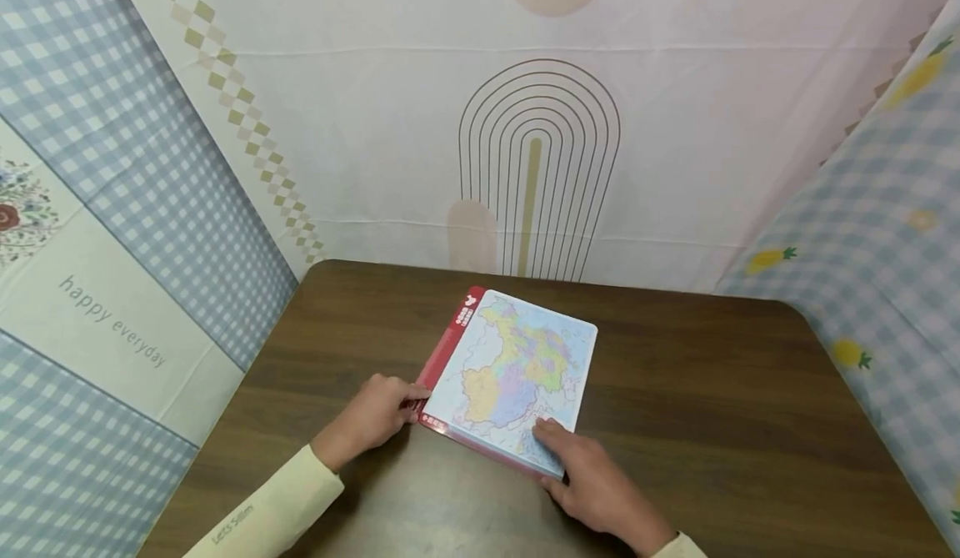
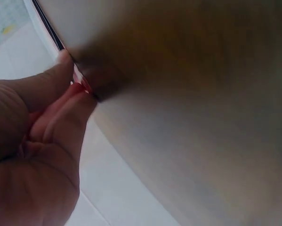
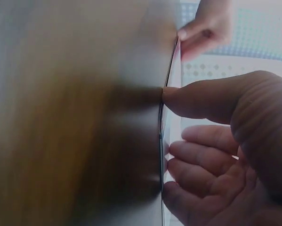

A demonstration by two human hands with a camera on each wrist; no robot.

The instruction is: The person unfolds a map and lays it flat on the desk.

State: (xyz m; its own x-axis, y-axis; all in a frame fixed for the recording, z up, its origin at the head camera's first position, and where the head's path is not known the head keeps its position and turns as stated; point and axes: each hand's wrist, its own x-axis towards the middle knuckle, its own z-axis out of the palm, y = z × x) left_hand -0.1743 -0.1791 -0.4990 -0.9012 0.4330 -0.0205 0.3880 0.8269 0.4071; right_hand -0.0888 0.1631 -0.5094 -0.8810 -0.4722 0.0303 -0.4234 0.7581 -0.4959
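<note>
A flat map board with a coloured map and rounded corners lies on the dark wooden table. Along its left side runs a red strip with white print, and a thin red band also shows at the near edge. My left hand grips the near left corner, index finger over the red strip and thumb at the edge. At the near right corner, my right hand holds the board, its thumb at the near edge and its other fingers over the map. In the right wrist view the board appears edge-on.
The brown tabletop extends around the board on every side. A pale printed cloth hangs behind the table. Checked cloths hang at the left and right sides.
</note>
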